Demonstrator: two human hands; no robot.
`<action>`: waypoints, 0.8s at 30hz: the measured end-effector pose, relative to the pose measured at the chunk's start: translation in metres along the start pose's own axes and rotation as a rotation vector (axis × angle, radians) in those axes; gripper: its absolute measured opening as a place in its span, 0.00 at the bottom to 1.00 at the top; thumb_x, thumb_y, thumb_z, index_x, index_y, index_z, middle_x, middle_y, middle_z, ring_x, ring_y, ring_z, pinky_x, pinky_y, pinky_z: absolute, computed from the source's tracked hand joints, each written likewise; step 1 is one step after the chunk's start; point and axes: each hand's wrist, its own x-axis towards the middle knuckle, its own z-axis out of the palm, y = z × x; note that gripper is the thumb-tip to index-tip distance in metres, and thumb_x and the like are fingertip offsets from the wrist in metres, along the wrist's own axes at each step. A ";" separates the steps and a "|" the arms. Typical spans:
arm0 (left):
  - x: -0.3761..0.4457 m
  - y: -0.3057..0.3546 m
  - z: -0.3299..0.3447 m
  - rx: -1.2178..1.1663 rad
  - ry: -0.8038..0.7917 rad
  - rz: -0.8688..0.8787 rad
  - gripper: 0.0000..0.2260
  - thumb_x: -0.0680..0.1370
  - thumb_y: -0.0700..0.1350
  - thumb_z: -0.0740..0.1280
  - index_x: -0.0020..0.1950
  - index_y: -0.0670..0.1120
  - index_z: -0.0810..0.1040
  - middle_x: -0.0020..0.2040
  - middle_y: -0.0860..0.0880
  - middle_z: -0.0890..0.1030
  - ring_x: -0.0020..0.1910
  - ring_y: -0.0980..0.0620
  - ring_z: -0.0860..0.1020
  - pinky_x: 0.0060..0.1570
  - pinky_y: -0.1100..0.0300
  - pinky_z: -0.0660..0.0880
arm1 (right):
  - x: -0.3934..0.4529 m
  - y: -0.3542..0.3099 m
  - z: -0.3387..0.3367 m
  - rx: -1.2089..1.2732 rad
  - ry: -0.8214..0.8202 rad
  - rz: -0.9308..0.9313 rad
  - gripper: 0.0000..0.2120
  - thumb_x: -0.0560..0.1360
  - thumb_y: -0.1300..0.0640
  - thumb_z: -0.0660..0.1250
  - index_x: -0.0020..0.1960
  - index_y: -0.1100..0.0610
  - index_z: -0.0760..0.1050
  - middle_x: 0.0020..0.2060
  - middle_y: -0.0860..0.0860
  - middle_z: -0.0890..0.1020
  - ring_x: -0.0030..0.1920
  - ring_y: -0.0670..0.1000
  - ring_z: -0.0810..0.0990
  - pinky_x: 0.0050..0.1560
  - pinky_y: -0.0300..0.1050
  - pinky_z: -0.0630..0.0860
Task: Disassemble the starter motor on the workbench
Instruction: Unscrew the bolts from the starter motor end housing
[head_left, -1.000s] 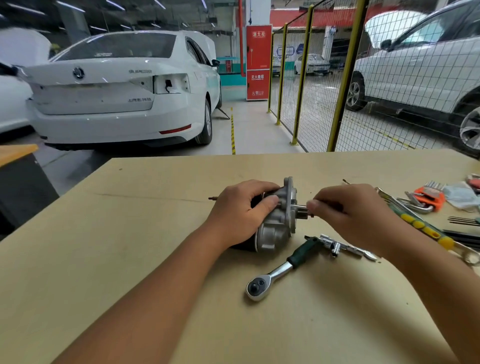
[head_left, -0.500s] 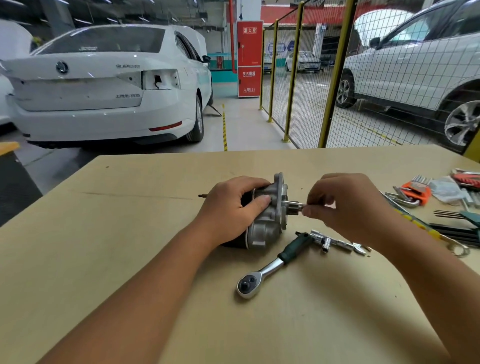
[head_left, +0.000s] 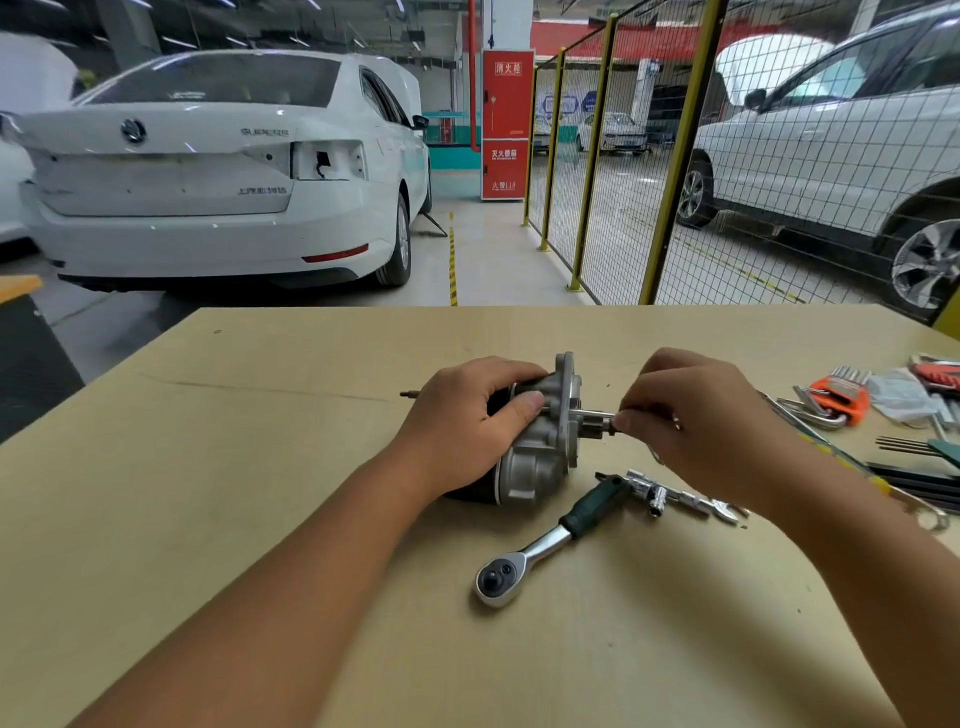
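Observation:
The starter motor (head_left: 540, 447) lies on its side in the middle of the tan workbench (head_left: 260, 467), silver end housing facing right, black body to the left. My left hand (head_left: 467, 421) wraps over the black body and holds it down, thumb on the housing. A thin long bolt (head_left: 592, 414) sticks out of the housing to the right. My right hand (head_left: 685, 415) pinches the bolt's outer end between thumb and fingers. A small threaded end (head_left: 408, 394) pokes out left of my left hand.
A green-handled ratchet (head_left: 545, 545) and a socket extension bar (head_left: 675, 499) lie just in front of the motor. Hex keys in an orange holder (head_left: 836, 400), a long screwdriver and other tools crowd the right edge. Beyond the bench stand parked cars and a yellow mesh fence.
My right hand has drawn back to the right, and more of the long bolt now shows outside the housing. The left hand has kept its hold on the motor.

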 end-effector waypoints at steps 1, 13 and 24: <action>0.000 0.000 0.000 0.004 -0.004 0.001 0.18 0.78 0.55 0.66 0.65 0.52 0.83 0.58 0.58 0.84 0.59 0.57 0.80 0.63 0.51 0.76 | -0.001 -0.001 0.001 -0.008 0.012 -0.001 0.02 0.75 0.57 0.74 0.44 0.54 0.85 0.41 0.43 0.76 0.41 0.43 0.76 0.42 0.40 0.72; 0.000 0.001 -0.001 0.013 -0.003 -0.001 0.18 0.78 0.56 0.66 0.65 0.53 0.83 0.57 0.58 0.84 0.59 0.56 0.80 0.63 0.50 0.76 | -0.001 -0.002 0.005 0.025 -0.043 -0.019 0.05 0.78 0.49 0.68 0.50 0.48 0.82 0.37 0.44 0.78 0.39 0.43 0.74 0.38 0.40 0.67; 0.000 0.001 0.000 -0.001 -0.008 0.001 0.18 0.78 0.55 0.66 0.65 0.52 0.83 0.58 0.58 0.84 0.59 0.57 0.80 0.63 0.50 0.77 | -0.002 -0.009 0.006 -0.092 0.093 0.004 0.04 0.73 0.47 0.75 0.44 0.46 0.85 0.39 0.37 0.76 0.42 0.45 0.78 0.48 0.55 0.77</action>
